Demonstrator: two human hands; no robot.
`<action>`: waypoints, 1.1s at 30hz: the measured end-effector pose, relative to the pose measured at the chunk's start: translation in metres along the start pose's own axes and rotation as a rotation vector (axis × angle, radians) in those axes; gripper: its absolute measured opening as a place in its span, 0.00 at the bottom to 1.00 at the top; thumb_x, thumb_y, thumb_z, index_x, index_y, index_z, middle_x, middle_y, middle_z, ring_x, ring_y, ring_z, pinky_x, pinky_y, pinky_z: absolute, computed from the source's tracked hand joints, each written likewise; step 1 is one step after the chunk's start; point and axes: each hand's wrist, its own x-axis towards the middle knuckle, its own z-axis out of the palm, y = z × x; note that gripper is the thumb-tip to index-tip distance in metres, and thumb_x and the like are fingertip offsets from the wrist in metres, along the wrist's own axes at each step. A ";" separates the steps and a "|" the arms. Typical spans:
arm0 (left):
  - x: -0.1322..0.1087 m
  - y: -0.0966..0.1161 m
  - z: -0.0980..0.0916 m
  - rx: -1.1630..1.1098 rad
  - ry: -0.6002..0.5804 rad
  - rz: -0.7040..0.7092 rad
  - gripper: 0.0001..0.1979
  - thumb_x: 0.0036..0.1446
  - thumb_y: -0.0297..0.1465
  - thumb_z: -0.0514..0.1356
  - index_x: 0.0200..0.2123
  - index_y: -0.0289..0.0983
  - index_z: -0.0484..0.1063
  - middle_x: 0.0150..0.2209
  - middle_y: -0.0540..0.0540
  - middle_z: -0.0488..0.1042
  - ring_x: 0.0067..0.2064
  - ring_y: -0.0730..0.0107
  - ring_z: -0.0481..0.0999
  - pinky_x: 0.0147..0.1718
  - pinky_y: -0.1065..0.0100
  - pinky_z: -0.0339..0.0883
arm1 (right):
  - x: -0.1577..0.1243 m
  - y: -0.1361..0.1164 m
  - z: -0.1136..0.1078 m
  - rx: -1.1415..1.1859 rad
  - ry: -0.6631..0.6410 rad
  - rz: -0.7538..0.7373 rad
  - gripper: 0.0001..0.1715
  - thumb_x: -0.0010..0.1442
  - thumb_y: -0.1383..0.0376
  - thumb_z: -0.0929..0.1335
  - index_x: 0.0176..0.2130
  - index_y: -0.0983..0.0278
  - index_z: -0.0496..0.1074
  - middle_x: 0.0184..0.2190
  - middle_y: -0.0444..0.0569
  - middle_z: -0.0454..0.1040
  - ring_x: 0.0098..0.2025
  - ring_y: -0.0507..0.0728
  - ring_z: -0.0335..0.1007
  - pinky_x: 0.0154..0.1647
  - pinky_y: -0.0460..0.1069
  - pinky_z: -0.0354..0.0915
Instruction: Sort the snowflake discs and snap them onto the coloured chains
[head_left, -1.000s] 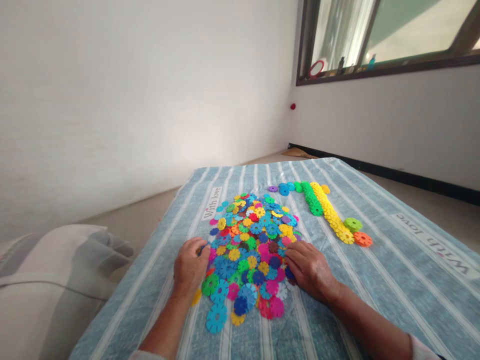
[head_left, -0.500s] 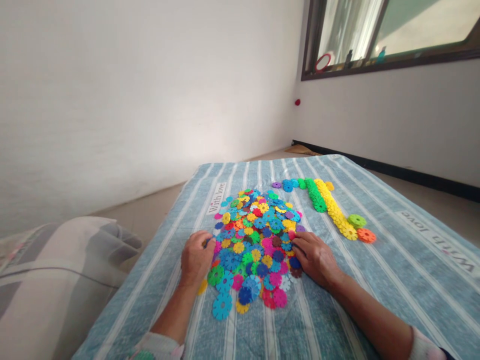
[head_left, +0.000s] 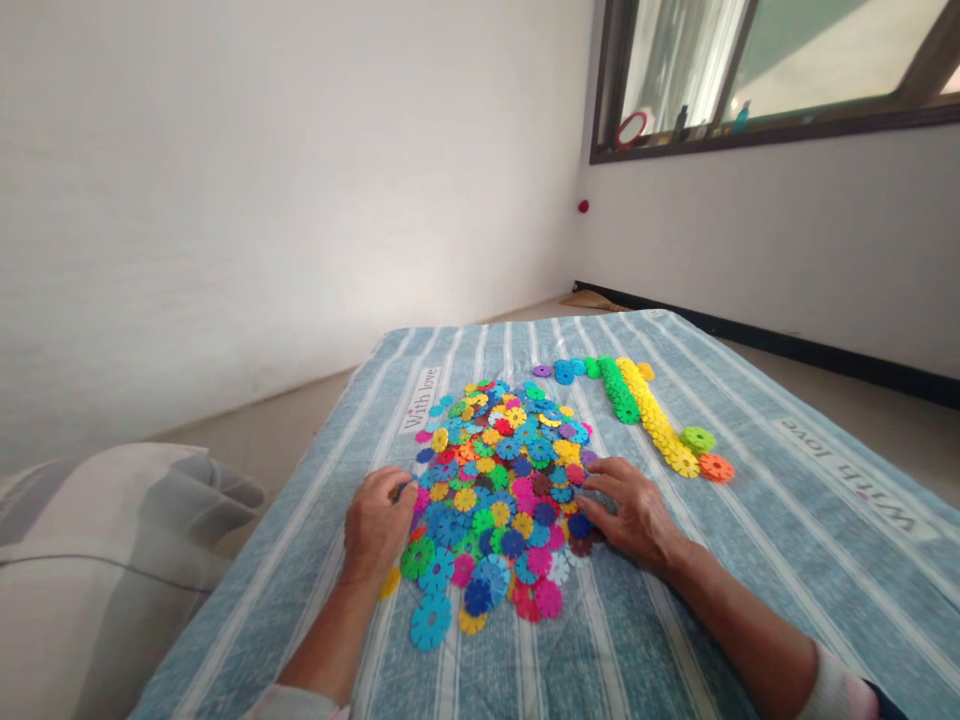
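A heap of flower-shaped plastic discs (head_left: 487,480) in many colours lies on the striped cloth. My left hand (head_left: 379,518) rests at the heap's left edge, thumb and fingers curled together. A small dark and yellowish bit shows between them, too small to name. On the opposite edge, my right hand (head_left: 628,508) has its fingers apart, their tips touching or close to the outer discs, with nothing seen in its grasp. Near my left wrist lies a yellow disc (head_left: 390,582). A large light-blue disc (head_left: 430,620) sits at the heap's front.
Beyond my right hand run a row of overlapping yellow discs (head_left: 660,425) and a shorter green row (head_left: 619,390). A lime disc (head_left: 698,438) and an orange disc (head_left: 716,467) lie beside them. Striped cloth (head_left: 750,560) covers the table. Draped fabric (head_left: 112,540) stands left.
The view has shifted slightly, so everything sits a little further left. My right hand's fingers have spread a little; my left hand stays by the heap's edge.
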 end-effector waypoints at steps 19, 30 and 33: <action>-0.001 -0.003 0.000 -0.022 0.008 -0.001 0.11 0.46 0.38 0.56 0.27 0.40 0.75 0.40 0.42 0.79 0.45 0.58 0.76 0.50 0.59 0.68 | -0.002 -0.012 -0.004 0.069 -0.222 -0.045 0.11 0.60 0.64 0.68 0.27 0.59 0.77 0.47 0.48 0.74 0.47 0.57 0.70 0.50 0.53 0.66; -0.005 0.000 0.000 -0.012 0.009 0.009 0.11 0.47 0.37 0.55 0.28 0.39 0.75 0.40 0.42 0.79 0.44 0.58 0.76 0.49 0.59 0.69 | -0.003 -0.011 -0.002 0.359 -0.141 0.121 0.07 0.57 0.65 0.69 0.27 0.62 0.72 0.39 0.49 0.75 0.42 0.57 0.73 0.44 0.53 0.69; -0.005 -0.001 0.000 -0.007 0.006 0.021 0.10 0.47 0.36 0.55 0.28 0.39 0.75 0.39 0.42 0.78 0.44 0.59 0.76 0.49 0.60 0.69 | -0.002 -0.014 -0.005 0.362 -0.144 0.183 0.08 0.57 0.62 0.69 0.27 0.61 0.72 0.30 0.46 0.75 0.34 0.55 0.72 0.37 0.50 0.68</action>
